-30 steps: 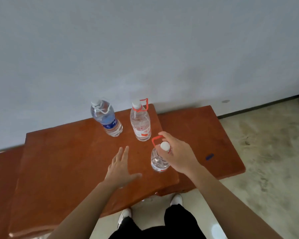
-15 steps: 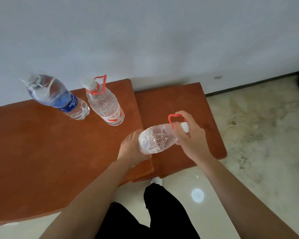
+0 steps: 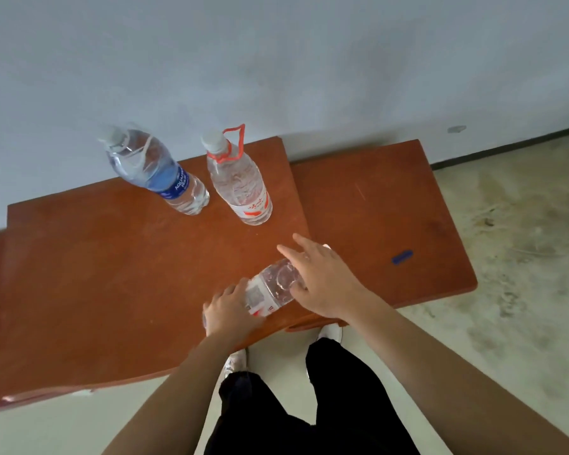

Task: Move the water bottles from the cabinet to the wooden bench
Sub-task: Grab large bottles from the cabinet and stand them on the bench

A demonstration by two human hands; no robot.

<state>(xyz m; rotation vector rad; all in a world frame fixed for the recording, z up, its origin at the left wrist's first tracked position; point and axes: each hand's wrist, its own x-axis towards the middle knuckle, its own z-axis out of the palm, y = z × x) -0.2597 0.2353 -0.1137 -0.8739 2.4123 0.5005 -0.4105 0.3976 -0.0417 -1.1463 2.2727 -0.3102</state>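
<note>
A clear water bottle with a red-and-white label (image 3: 270,292) lies on its side near the front edge of the reddish wooden bench (image 3: 96,274). My left hand (image 3: 232,311) grips its base end. My right hand (image 3: 322,277) rests over its neck end, fingers partly spread; the cap is hidden beneath it. Two other bottles stand upright near the wall: one with a blue label (image 3: 158,174) and one with a red carry handle (image 3: 240,182).
A second, lower reddish wooden surface (image 3: 375,208) adjoins on the right, with a small blue object (image 3: 402,257) on it. A pale wall runs behind. Mottled floor (image 3: 523,241) lies to the right. My legs and white shoes are below the bench edge.
The bottle stood upright under my right hand, was tipped sideways with both hands, and now lies lower on the bench top. My left hand moved from flat on the bench to the bottle's base.
</note>
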